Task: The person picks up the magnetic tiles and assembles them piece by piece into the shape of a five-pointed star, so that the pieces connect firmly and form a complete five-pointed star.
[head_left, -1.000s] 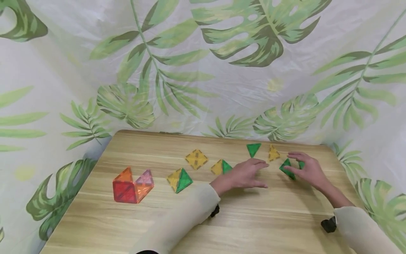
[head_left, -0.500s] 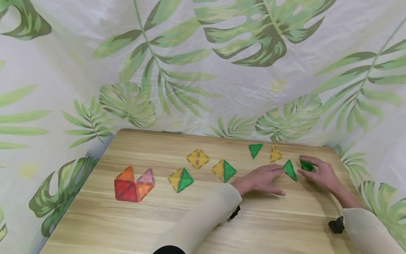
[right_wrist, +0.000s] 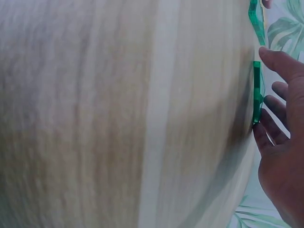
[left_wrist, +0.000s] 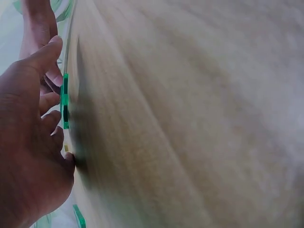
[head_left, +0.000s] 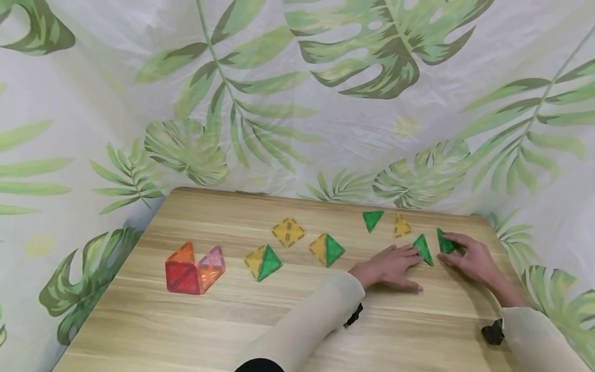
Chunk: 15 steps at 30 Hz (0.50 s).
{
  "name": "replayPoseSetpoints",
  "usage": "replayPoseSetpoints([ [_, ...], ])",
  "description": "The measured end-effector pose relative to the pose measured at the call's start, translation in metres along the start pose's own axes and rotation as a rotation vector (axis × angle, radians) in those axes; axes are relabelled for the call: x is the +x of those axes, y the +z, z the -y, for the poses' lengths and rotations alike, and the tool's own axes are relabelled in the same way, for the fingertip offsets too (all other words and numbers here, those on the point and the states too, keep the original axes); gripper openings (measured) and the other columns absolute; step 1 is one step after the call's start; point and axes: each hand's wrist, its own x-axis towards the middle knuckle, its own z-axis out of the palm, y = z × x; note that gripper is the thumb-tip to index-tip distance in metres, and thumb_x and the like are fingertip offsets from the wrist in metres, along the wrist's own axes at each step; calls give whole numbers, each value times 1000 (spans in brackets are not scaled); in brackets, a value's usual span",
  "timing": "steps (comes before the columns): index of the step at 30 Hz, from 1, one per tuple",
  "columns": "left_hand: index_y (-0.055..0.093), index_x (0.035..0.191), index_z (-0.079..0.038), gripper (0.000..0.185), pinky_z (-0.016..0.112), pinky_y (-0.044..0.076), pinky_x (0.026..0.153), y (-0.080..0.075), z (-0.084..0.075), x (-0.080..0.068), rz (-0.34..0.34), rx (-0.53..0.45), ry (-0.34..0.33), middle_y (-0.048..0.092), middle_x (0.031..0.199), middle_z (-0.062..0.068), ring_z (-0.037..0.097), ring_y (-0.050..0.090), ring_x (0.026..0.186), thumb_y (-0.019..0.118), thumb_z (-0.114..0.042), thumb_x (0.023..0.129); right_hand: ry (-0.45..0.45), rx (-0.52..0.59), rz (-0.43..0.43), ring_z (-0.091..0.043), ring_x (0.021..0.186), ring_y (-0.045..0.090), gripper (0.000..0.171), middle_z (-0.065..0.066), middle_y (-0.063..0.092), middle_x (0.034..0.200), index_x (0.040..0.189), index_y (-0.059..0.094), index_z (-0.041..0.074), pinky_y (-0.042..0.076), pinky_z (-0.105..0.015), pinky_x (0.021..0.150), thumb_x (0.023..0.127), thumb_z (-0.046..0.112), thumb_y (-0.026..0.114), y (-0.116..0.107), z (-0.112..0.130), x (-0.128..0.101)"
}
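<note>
Left hand [head_left: 390, 266]: palm down, fingers spread, released, at green triangle [head_left: 424, 251]. Right hand [head_left: 474, 260]: fingers curved round rightmost green triangle [head_left: 444, 244], tabletop [head_left: 409, 336] far right.

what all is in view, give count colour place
Table: one, light wood, lower half
Cloth: one, white with green leaves, behind table
Tile cluster: one, red, orange and pink, left
Tile pair: one, yellow, middle back
Mixed pairs: two, yellow and green, middle
Lone triangle: one, yellow, back right
Green triangles: three, green, right side
Sleeves: two, beige, bottom
Unclear items: three, black, at sleeves
Left hand, right hand: two, bare, each by a green triangle
</note>
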Motion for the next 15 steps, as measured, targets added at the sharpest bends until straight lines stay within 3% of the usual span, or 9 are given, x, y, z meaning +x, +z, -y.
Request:
replayPoseSetpoints([
  [6,32,168,-29,83,30,15,131,0,0,-5,14,53,-4,16,177,-11,6,11,162,53,-72,100,-36,-32,-27,-54,123,59,53,-27,66,135,127,72,-4,48,-62,92,83,18,92,5,1,-1],
  [15,43,163,-22,80,21,17,128,-5,5,-24,-6,103,53,27,174,-4,11,21,160,57,-69,100,-89,-55,-61,-55,117,60,50,-28,65,130,118,75,-6,49,-65,89,77,16,95,6,5,-8],
])
